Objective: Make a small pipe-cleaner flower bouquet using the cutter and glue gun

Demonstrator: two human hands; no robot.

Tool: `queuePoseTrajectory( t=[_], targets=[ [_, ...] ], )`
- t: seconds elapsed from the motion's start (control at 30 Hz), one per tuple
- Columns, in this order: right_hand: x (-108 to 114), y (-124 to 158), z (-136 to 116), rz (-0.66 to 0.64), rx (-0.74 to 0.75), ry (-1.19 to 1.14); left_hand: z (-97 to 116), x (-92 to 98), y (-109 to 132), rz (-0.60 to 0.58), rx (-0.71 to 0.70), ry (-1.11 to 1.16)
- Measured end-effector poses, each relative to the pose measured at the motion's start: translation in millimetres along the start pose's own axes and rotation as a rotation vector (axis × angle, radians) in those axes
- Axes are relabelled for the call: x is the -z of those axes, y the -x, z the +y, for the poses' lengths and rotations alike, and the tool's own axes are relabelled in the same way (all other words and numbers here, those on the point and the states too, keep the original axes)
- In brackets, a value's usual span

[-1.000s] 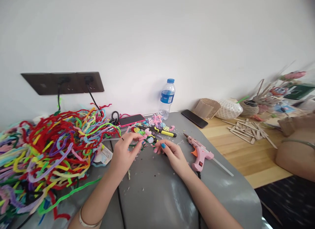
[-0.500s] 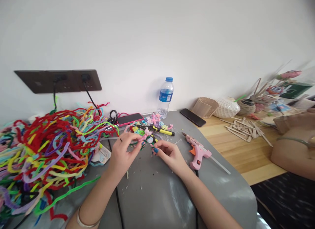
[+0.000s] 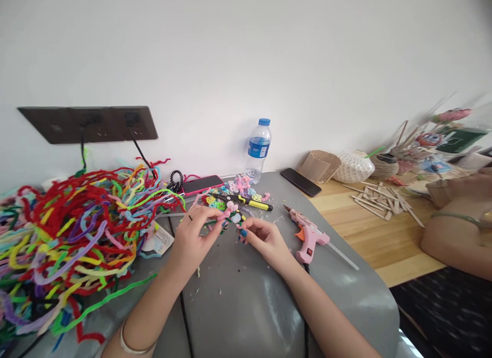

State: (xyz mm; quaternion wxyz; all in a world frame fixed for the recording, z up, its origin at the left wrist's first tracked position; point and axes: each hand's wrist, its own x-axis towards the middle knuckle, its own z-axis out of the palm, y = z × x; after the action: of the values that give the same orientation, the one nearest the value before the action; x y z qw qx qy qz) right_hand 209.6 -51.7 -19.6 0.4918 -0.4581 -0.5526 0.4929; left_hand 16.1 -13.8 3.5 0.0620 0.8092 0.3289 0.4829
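Between both hands is a small pipe-cleaner flower piece (image 3: 232,209) with pink, pale blue and dark green parts. My left hand (image 3: 194,239) pinches its left side between thumb and fingers. Thumb and forefinger of my right hand (image 3: 267,241) close on its lower right side, where the fingers partly hide it. Just behind the hands lie yellow-and-black pliers (image 3: 258,205) and a heap of small pastel pipe-cleaner flowers (image 3: 243,184). A pink glue gun (image 3: 310,236) with a clear glue stick rests right of my right hand.
A big tangle of coloured pipe cleaners (image 3: 88,230) fills the left. A water bottle (image 3: 259,150) stands by the wall, with a black phone (image 3: 300,181) to its right. Wooden sticks (image 3: 384,200) lie on the wooden table, near another person's arm (image 3: 457,230).
The view has shifted very slightly. Both hands keep their pinch on the flower piece, with only tiny finger movement.
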Motion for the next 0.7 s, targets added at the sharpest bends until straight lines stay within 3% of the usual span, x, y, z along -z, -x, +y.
queuePoseTrajectory(
  t=[0.23,0.4,0.7],
  targets=[
    [1,-2,4,0.09,-0.003,-0.024,-1,0.3,0,0.028,0.022,-0.043],
    [-3,-1,4,0.069,0.001,-0.041,4,-3.0,1,0.025,-0.037,-0.1],
    [-10,-5,6,0.029,-0.037,-0.132,6,-4.9,1,-0.045,-0.021,-0.029]
  ],
)
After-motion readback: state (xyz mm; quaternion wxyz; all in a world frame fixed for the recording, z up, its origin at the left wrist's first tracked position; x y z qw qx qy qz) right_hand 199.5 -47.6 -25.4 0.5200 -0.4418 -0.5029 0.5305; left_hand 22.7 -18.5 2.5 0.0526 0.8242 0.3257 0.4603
